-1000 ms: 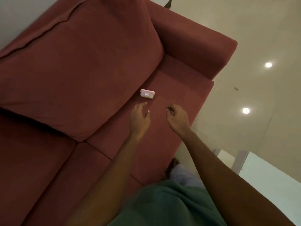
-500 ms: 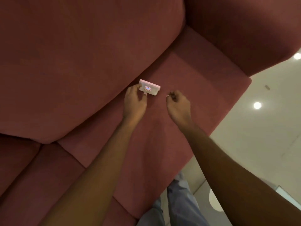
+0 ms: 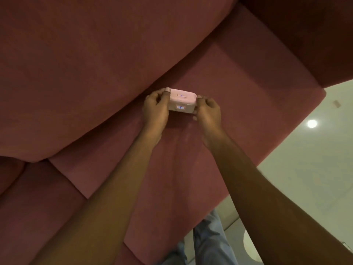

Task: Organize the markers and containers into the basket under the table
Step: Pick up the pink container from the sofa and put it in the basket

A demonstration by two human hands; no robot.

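Red sofa cushions [image 3: 248, 104] fill the view, pale floor beside them. Just above the seat, near the back cushion, both hands pinch a small pink container [image 3: 182, 101] by its ends: left hand [image 3: 156, 108], right hand [image 3: 208, 109]. Best to lift it level, lid kept shut. It looks smooth and rounded, with small blue labels.
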